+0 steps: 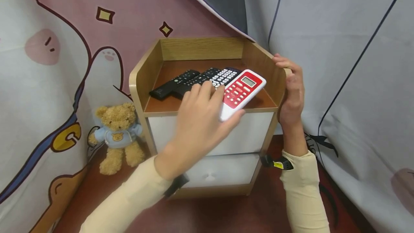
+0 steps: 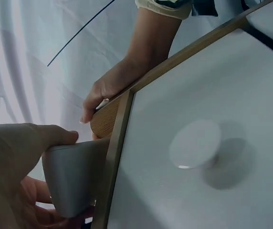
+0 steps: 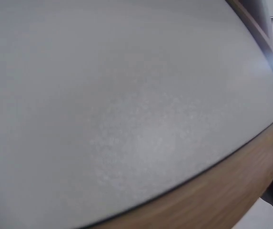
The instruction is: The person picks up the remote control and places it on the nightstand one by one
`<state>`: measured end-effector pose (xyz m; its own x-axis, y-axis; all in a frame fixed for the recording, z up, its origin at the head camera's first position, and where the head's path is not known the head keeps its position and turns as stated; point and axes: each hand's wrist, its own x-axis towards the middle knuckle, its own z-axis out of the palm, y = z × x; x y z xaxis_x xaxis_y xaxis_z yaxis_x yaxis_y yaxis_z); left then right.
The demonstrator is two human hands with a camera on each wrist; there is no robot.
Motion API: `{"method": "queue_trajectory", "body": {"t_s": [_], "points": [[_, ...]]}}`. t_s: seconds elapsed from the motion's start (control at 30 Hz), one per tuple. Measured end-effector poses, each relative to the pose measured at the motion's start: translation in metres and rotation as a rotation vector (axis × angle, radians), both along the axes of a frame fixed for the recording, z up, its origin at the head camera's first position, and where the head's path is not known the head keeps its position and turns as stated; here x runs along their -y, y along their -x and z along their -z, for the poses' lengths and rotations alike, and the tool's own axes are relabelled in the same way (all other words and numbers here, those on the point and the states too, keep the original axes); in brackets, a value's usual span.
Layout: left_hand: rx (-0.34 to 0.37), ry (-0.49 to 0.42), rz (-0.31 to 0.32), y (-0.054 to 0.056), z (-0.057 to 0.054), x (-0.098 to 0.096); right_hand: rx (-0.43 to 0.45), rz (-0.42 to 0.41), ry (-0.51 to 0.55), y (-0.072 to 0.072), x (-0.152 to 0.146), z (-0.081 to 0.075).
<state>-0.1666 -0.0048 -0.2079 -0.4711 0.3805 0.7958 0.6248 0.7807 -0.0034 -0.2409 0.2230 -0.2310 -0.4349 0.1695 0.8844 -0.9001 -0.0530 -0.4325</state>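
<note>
A white remote control with a red face and a small display (image 1: 244, 88) is in my left hand (image 1: 201, 118), over the front of the cabinet top. The left wrist view shows the thumb on one edge of the remote's pale body (image 2: 72, 179) and fingers on the opposite side. Beside it on the brown top lie a black remote (image 1: 173, 85), another dark remote (image 1: 200, 80) and one with white buttons (image 1: 224, 76), partly behind my fingers. My right hand (image 1: 292, 94) grips the right side panel (image 1: 263, 65) of the small wooden cabinet, fingers over its upper edge.
Two white drawer fronts (image 1: 245, 130) face me below the top, and a round knob (image 2: 196, 143) sticks out in the left wrist view. A teddy bear in a blue hoodie (image 1: 118, 136) sits left of the cabinet. Printed cloth (image 1: 129, 6) hangs behind and on both sides.
</note>
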Motion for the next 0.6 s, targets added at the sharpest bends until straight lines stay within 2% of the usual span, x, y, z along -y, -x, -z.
{"method": "queue_trajectory", "body": {"t_s": [0.27,0.4,0.6], "points": [[0.193,0.167,-0.200,0.007,-0.014,-0.019,-0.001,0.001,0.001,0.000,0.000,0.000],[0.207,0.206,-0.245,0.013,-0.014,-0.027,-0.001,0.009,0.004,-0.001,-0.001,0.001],[0.192,0.200,-0.264,0.020,-0.013,-0.035,-0.010,-0.004,0.020,0.000,0.001,-0.001]]}}
